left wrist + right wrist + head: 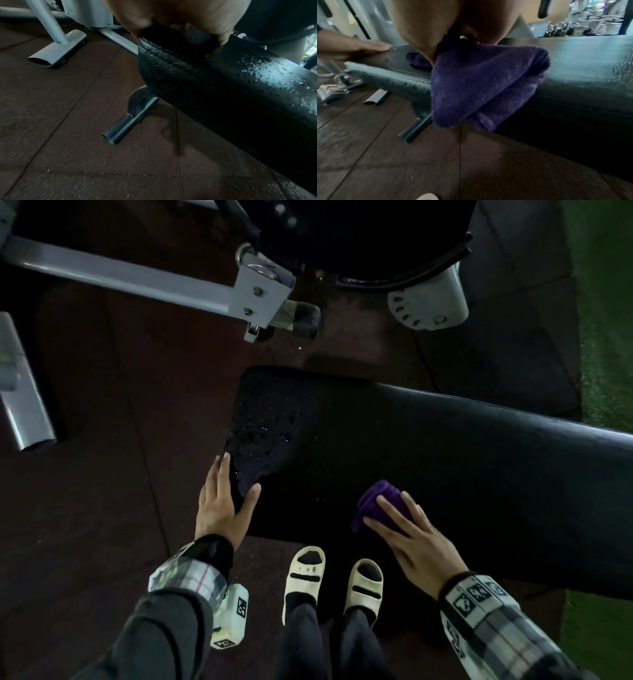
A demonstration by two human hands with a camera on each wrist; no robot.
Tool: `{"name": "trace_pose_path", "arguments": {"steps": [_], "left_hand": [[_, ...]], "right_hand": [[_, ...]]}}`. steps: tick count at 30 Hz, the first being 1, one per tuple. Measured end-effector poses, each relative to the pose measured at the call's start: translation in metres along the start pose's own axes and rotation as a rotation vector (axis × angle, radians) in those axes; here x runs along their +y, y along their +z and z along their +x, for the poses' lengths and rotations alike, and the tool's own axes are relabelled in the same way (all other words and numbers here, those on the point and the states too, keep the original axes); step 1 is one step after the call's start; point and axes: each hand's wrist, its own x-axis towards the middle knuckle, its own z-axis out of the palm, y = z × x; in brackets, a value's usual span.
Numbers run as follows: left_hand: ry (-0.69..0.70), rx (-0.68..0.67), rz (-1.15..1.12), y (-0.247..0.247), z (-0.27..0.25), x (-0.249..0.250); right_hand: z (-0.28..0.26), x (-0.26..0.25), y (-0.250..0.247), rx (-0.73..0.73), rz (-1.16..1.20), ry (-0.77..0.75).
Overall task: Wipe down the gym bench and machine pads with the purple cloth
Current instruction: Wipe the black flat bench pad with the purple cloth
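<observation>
A long black bench pad (445, 446) (240, 81) (590, 60) runs from centre to right, with water droplets (267, 433) on its left end. My left hand (239, 474) (180, 20) rests on that end's near corner, with straight fingers along the side and the thumb on top. My right hand (387, 511) (436, 27) presses the bunched purple cloth (376, 498) (479, 88) onto the pad's near edge with spread, straight fingers. In the right wrist view part of the cloth hangs down over that edge.
A grey machine frame (137, 278) and a grey foot (27, 412) stand at the far left. Another black machine pad (359, 234) is at the top. The bench's foot tube (120, 129) juts out over brown rubber flooring. My sandalled feet (308, 573) stand by the bench, and green turf (609, 337) lies to the right.
</observation>
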Motion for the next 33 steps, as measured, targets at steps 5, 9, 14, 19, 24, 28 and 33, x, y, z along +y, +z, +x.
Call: {"name": "trace_pose_path", "arguments": {"steps": [5, 9, 14, 19, 24, 28, 33], "left_hand": [[0.006, -0.031, -0.038, -0.002, 0.000, -0.002], [-0.017, -0.025, -0.017, -0.001, 0.001, -0.005], [-0.049, -0.049, -0.036, 0.000, 0.001, -0.007], [-0.057, -0.055, -0.044, -0.001, 0.001, -0.006], [-0.040, -0.047, -0.045, 0.000, 0.003, -0.008], [-0.041, -0.052, -0.042, 0.001, 0.004, -0.008], [-0.047, -0.050, -0.034, 0.002, 0.005, -0.011]], "right_hand": [[0.043, -0.012, 0.000, 0.066, 0.114, 0.152], [0.081, -0.038, 0.004, 0.049, 0.089, 0.109], [0.066, -0.060, 0.017, 0.014, 0.029, -0.158], [0.026, -0.033, 0.013, -0.027, -0.041, -0.229], [0.043, -0.017, -0.003, -0.008, 0.109, 0.066], [0.078, -0.033, -0.001, 0.012, 0.105, 0.112], [0.073, -0.062, 0.008, -0.023, -0.023, -0.128]]}}
